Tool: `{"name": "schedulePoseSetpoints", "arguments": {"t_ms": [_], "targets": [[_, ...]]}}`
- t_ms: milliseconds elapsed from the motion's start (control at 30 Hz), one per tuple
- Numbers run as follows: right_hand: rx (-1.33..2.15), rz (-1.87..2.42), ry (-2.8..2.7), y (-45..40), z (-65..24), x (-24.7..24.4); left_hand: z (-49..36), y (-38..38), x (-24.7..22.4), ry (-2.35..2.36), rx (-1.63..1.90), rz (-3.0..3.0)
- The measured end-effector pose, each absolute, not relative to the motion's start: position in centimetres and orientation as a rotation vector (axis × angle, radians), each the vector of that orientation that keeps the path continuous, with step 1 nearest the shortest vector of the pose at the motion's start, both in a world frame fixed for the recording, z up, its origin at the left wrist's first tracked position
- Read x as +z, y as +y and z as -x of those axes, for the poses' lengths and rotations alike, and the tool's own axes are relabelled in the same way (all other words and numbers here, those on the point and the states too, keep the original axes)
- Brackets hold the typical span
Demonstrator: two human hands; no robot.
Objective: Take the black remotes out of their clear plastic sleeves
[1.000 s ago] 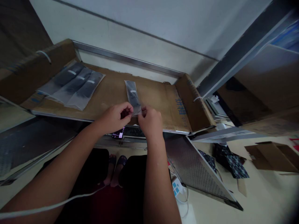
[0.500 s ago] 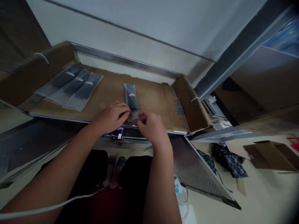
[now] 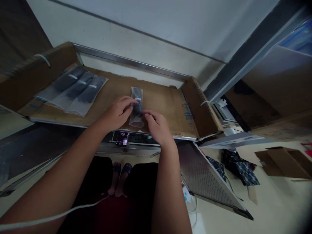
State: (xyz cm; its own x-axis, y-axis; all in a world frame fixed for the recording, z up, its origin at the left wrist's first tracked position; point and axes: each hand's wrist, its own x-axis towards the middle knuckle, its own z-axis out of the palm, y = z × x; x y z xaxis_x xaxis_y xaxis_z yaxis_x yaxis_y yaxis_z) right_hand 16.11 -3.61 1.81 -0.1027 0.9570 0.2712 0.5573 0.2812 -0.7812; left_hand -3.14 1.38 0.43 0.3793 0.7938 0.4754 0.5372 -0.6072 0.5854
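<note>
A translucent plastic bag [image 3: 136, 123] with a dark item and a small white band inside lies on the brown cardboard [image 3: 163, 104] before me. My left hand [image 3: 119, 112] is on the bag's left side, its forefinger stretched over the dark item near the band and the thumb apart from it. From the right, my right hand [image 3: 157, 126] reaches in with fingers extended, their tips at the bag's right edge. The bag's near end lies flat and free of both hands. Several similar filled bags [image 3: 84, 97] overlap side by side on the left of the cardboard.
Raised cardboard walls [image 3: 203, 109] close the shelf at both sides, and a metal rail [image 3: 131, 63] runs along the back. Below the front edge lies a lit phone [image 3: 122, 139]. A perforated metal panel [image 3: 207, 175] juts out at lower right. A white cable [image 3: 53, 216] crosses my left arm.
Both hands have left the bag's near end and moved up along it toward the middle. Their fingers have straightened from a pinch. The near end now lies exposed.
</note>
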Motion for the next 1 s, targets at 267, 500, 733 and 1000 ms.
{"name": "schedulePoseSetpoints", "arguments": {"t_ms": [267, 500, 733, 1000], "targets": [[0.406, 1.525, -1.883, -2.4, -15.4, 0.9, 2.8, 1.6, 0.0, 1.301, 0.972, -2.340], [0.272, 1.611, -1.875, -1.6, -14.7, 0.1, 3.0, 1.4, -0.1, 1.387, 0.947, -2.343], [0.435, 1.677, -1.750, -0.9, -14.2, 0.7, 3.3, 1.5, -0.1, 1.361, 0.961, -2.278], [0.543, 1.825, -1.573, -0.3, -12.9, 1.2, 3.4, 1.5, 0.1, 1.363, 0.977, -2.217]]}}
